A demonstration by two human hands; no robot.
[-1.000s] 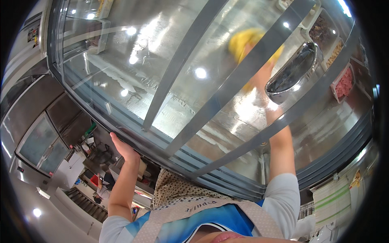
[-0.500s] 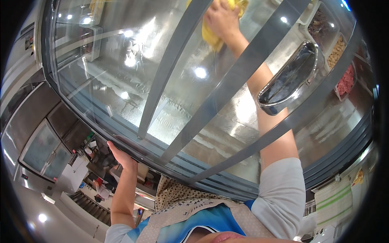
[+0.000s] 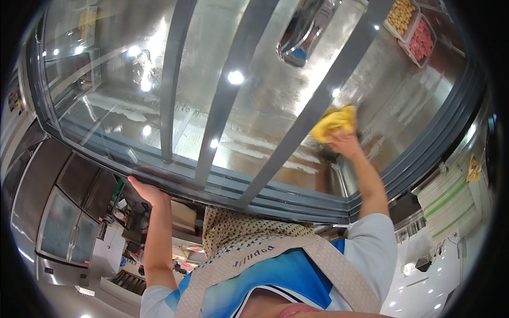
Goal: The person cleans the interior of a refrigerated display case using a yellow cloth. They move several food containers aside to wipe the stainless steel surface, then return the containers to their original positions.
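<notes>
A yellow cloth (image 3: 335, 123) is bunched in my right hand (image 3: 344, 143), whose fingers are closed on it. That hand is inside a glass-topped metal case, low on its right side, against the shiny metal floor (image 3: 275, 153). My left hand (image 3: 148, 192) rests at the case's near grey rim (image 3: 183, 190), on the left. One digit is stretched out along the rim and nothing shows in the hand; its other fingers are partly hidden.
Sliding glass panels with grey frame bars (image 3: 225, 95) and a chrome handle (image 3: 305, 37) cross the case. A tub of pale nuts (image 3: 401, 16) and a tub of pink food (image 3: 422, 41) stand at the far right. A steel cabinet (image 3: 63, 225) is at left.
My right hand has brought the yellow cloth from the far middle of the case to the near right. My left hand stays at the rim. The whole view has shifted.
</notes>
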